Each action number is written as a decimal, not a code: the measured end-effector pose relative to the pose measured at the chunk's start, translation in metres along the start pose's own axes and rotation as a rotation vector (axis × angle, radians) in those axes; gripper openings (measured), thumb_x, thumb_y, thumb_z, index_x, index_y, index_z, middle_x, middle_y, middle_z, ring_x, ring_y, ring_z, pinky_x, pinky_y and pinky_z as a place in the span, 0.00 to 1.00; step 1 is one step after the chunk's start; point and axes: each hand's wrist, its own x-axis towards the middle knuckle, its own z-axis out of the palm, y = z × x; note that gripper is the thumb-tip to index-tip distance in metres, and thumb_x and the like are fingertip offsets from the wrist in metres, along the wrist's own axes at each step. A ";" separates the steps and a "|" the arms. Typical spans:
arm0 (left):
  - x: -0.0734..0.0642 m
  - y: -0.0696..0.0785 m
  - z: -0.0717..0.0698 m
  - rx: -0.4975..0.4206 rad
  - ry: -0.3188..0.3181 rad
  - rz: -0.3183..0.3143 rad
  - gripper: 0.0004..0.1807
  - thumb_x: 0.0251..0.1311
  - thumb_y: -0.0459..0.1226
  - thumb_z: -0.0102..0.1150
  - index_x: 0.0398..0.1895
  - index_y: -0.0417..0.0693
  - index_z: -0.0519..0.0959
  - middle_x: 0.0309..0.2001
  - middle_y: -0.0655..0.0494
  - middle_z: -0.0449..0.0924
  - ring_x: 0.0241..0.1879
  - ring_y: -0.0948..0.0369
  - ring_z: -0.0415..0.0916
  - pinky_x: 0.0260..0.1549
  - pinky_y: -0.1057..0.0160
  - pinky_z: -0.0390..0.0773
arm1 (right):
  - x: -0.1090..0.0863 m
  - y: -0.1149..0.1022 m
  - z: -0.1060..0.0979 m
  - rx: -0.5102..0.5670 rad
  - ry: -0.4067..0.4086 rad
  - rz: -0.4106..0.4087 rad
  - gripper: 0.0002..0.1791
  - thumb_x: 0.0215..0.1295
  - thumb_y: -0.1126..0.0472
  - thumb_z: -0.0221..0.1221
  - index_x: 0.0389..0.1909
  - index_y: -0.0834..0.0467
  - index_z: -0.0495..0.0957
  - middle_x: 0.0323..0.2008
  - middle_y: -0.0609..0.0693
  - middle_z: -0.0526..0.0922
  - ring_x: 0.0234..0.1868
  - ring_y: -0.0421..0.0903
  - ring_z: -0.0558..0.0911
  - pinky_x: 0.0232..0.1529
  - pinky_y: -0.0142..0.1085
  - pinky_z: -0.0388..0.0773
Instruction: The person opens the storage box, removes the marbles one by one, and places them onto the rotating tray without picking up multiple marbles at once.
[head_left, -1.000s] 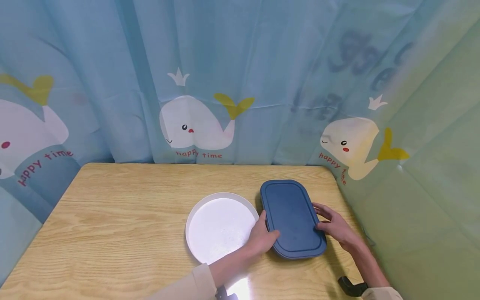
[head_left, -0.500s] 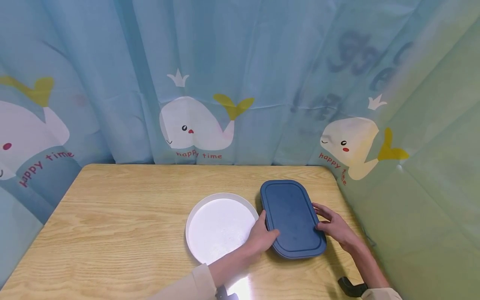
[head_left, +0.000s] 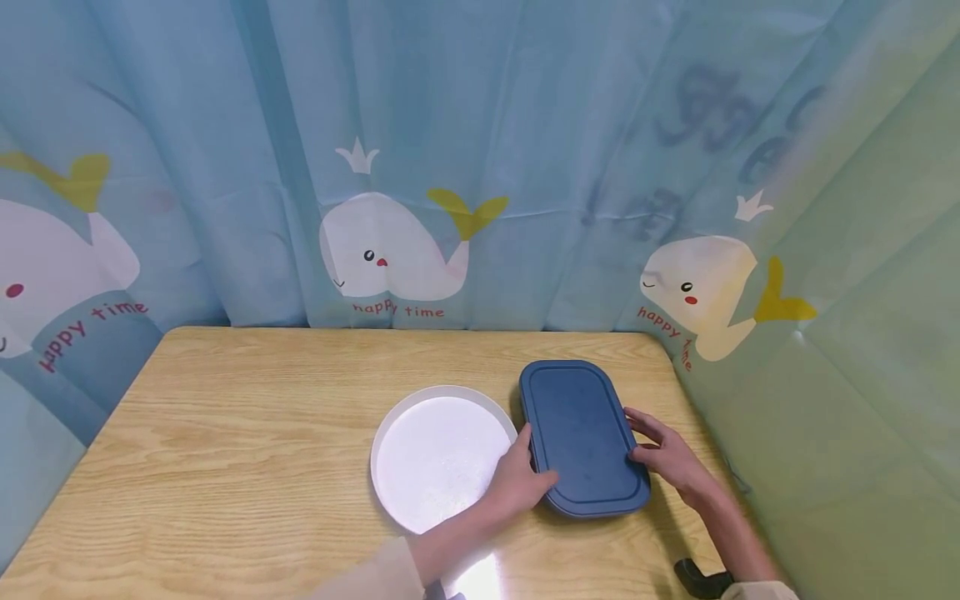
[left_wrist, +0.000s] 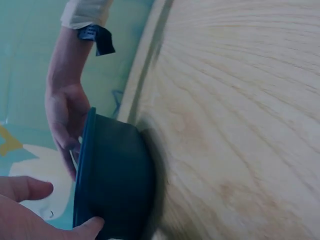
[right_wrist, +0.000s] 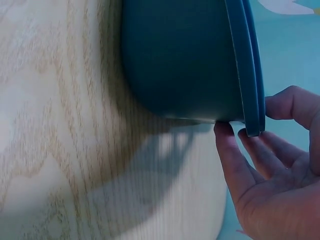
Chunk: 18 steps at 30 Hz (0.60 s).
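A dark blue rectangular lidded food container [head_left: 581, 437] stands on the wooden table, right of a round white plate [head_left: 438, 458]. My left hand [head_left: 516, 482] holds its left edge, the thumb over the lid and a finger against the side wall, as the left wrist view shows. At the opposite edge, my right hand [head_left: 671, 454] pinches the rim. In the right wrist view, the thumb [right_wrist: 287, 106] is on the lid and the fingertips are beneath the rim and at the wall. The lid is on; the contents are hidden. My left forearm passes over the plate's lower right part.
Wood-grain table [head_left: 247, 450] surface extends to the left. A blue curtain [head_left: 525, 150] with whale prints hangs behind the table's far edge, and a greenish curtain [head_left: 847, 433] borders the right side, close to my right forearm.
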 end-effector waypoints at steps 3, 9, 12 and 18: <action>-0.004 -0.007 -0.002 0.031 -0.030 0.063 0.51 0.51 0.33 0.67 0.75 0.27 0.50 0.69 0.29 0.62 0.66 0.41 0.66 0.59 0.50 0.72 | -0.001 0.000 0.001 -0.013 0.011 -0.013 0.38 0.66 0.73 0.55 0.75 0.69 0.53 0.70 0.74 0.57 0.57 0.63 0.75 0.44 0.38 0.80; -0.013 -0.019 0.000 -0.014 -0.083 0.105 0.55 0.50 0.33 0.72 0.76 0.27 0.47 0.71 0.32 0.60 0.66 0.43 0.66 0.60 0.52 0.73 | -0.003 -0.002 0.003 -0.045 0.037 -0.024 0.36 0.67 0.73 0.55 0.74 0.69 0.54 0.70 0.74 0.58 0.58 0.65 0.75 0.44 0.35 0.79; -0.017 -0.023 0.003 -0.043 -0.091 0.105 0.56 0.49 0.31 0.73 0.76 0.27 0.46 0.72 0.31 0.57 0.67 0.42 0.65 0.58 0.51 0.74 | -0.005 -0.003 0.005 -0.066 0.052 -0.018 0.36 0.68 0.71 0.57 0.74 0.69 0.55 0.71 0.73 0.58 0.61 0.69 0.72 0.46 0.37 0.80; -0.021 -0.027 0.008 0.020 -0.068 0.132 0.56 0.49 0.32 0.74 0.76 0.28 0.47 0.73 0.31 0.55 0.66 0.42 0.66 0.56 0.52 0.76 | -0.013 -0.007 0.014 -0.216 0.155 -0.117 0.32 0.71 0.63 0.60 0.72 0.68 0.61 0.70 0.71 0.61 0.68 0.70 0.64 0.60 0.57 0.73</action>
